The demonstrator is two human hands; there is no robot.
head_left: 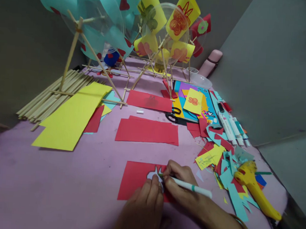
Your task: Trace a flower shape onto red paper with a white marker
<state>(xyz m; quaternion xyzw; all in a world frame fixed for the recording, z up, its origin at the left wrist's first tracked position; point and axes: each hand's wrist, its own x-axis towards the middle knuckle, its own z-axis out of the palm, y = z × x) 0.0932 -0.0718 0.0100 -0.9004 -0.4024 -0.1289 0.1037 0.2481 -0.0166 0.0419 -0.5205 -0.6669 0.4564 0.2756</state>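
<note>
A red paper strip (132, 181) lies on the table near the front edge, with a small pale butterfly-shaped cutout (152, 173) on it. My left hand (143, 208) rests its outstretched fingertips on the cutout, pressing it against the paper and hiding its lower part. In my right hand (180, 186) is a white marker (195, 188) with a green band, pinched between thumb and fingers. Its tip touches the cutout's edge near the antennae. Just beyond lie more red strips (146, 131), stacked flat.
Yellow paper (71, 112) and wooden sticks (52, 93) lie at left. Paper-and-stick wheels (163, 35) stand behind. To the right are scissors (172, 115), a book (212, 104), several markers (230, 127), paper scraps (229, 172) and a yellow glue gun (257, 191).
</note>
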